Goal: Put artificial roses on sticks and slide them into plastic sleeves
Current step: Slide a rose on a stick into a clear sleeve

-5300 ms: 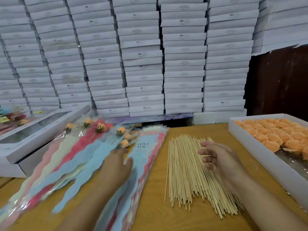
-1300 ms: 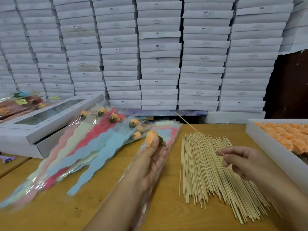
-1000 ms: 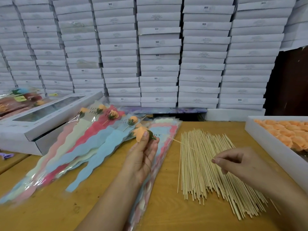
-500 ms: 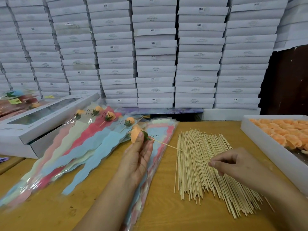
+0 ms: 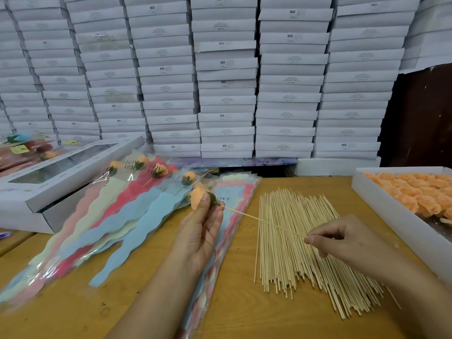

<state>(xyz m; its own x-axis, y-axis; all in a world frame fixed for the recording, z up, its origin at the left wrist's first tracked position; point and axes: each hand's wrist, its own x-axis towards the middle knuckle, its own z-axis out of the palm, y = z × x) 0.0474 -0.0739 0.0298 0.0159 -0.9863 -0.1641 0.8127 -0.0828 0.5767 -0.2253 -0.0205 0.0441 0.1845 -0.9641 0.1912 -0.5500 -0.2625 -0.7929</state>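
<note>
The stacked white boxes (image 5: 226, 77) against the back wall carry small "SGS" marks on their front edges; the finer print lines beside them are too small to read. Just beside the left grip, to its right, the top plastic sleeve (image 5: 232, 199) of the pile shows "LOVE" in thin capitals, with a second word partly hidden below. Further left of that grip, the filled sleeves (image 5: 137, 167) read "LOVE YOU" near the flower heads.

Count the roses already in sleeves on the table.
5 clear: a row at the sleeve tops. A sixth may hide behind the held rose; the left bundle is unclear.
</note>
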